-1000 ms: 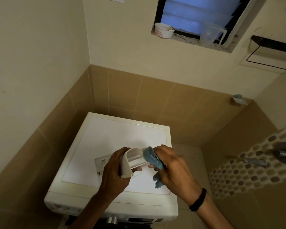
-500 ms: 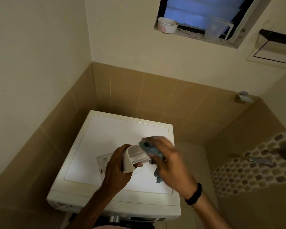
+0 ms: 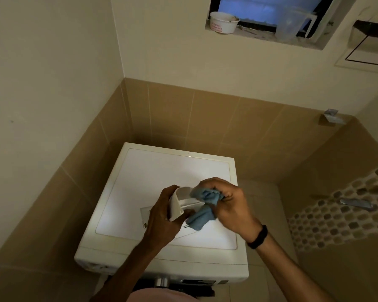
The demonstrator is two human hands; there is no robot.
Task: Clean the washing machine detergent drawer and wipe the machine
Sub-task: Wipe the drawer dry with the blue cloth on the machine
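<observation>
The detergent drawer (image 3: 175,205) is held over the washing machine (image 3: 153,171) top, long axis left to right, front panel clasped by the left hand's (image 3: 162,219) curled fingers. A blue cloth (image 3: 205,197), bunched in the right hand's (image 3: 229,205) closed fingers, is pressed inside.

The washer (image 3: 162,171) sits in a corner: the left wall (image 3: 52,127) runs close along its left side and the back wall (image 3: 205,118) stands just behind it, leaving only narrow gaps there. The back half of its top is bare and open from above. Over the front half, the left hand (image 3: 162,221) with the drawer (image 3: 175,208) and the right hand (image 3: 229,205) with the cloth (image 3: 202,216) fill the air, and a flat panel (image 3: 145,214) lies on the top beneath them. Right of the washer a strip of floor (image 3: 260,192) is open up to the side wall (image 3: 336,171), where a tap (image 3: 356,203) juts out. High above the washer's back, a bowl (image 3: 224,21) and jug (image 3: 290,25) crowd the window ledge (image 3: 260,37).
</observation>
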